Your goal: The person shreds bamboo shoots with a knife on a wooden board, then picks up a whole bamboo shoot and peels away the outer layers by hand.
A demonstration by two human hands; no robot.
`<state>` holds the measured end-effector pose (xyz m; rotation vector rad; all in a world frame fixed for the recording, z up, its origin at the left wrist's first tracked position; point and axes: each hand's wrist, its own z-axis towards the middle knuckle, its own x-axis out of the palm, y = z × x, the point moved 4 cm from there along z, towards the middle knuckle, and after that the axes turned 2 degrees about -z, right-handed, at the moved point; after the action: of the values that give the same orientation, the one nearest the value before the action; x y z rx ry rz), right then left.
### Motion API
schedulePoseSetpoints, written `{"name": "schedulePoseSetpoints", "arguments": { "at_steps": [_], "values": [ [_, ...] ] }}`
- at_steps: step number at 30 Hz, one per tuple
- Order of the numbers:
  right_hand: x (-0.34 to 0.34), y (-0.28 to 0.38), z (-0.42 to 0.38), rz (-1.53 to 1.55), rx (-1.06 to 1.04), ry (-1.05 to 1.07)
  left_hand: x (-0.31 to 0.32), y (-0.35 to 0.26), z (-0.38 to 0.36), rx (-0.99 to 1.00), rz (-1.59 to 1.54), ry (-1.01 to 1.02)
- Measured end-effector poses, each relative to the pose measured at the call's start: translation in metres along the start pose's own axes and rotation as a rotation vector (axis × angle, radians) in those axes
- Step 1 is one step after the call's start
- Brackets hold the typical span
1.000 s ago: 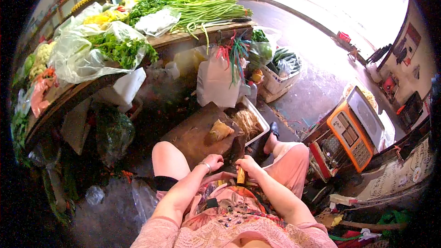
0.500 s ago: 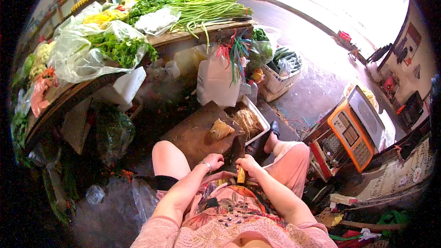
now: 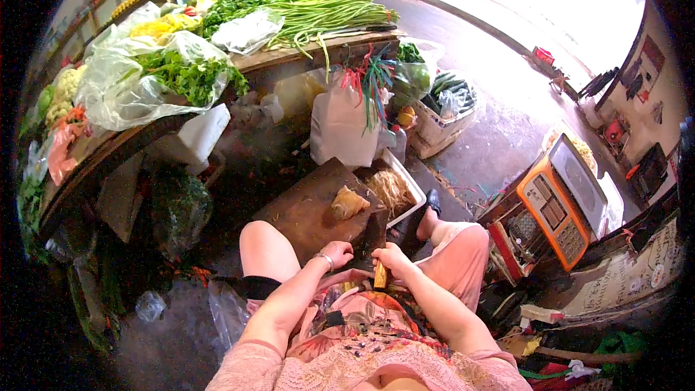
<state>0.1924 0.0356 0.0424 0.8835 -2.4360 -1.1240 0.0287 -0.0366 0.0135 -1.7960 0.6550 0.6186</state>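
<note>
My right hand (image 3: pixel 392 255) is wrapped round the yellowish wooden handle (image 3: pixel 380 275) of a cleaver. Its broad dark blade (image 3: pixel 377 231) points away from me over the right edge of a brown cutting board (image 3: pixel 297 205). My left hand (image 3: pixel 336 253), with a bracelet at the wrist, is closed with curled fingers at the board's near edge, left of the blade. Whatever its fingers may hold is hidden. A pale, cone-shaped piece that looks like bamboo shoot (image 3: pixel 349 204) lies on the board, apart from both hands. Pale shreds (image 3: pixel 389 192) fill a white tray (image 3: pixel 418 198) beyond the board.
A stall table (image 3: pixel 289 58) at the left carries long green beans (image 3: pixel 333 14), leafy greens (image 3: pixel 184 76) and plastic bags. A white bag (image 3: pixel 340 127) hangs under its edge. An orange scale (image 3: pixel 554 210) stands right, and a box of cucumbers (image 3: pixel 445 127) sits on the floor ahead.
</note>
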Motion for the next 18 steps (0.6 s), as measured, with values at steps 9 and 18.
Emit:
{"name": "schedulePoseSetpoints", "arguments": {
  "at_steps": [9, 18],
  "values": [
    [0.002, 0.008, -0.009, 0.004, 0.005, 0.027, -0.002, -0.002, -0.001, -0.011, -0.004, 0.008],
    [0.001, 0.006, -0.005, -0.021, -0.003, 0.042, -0.001, -0.001, -0.001, 0.006, -0.009, -0.006]
  ]
}}
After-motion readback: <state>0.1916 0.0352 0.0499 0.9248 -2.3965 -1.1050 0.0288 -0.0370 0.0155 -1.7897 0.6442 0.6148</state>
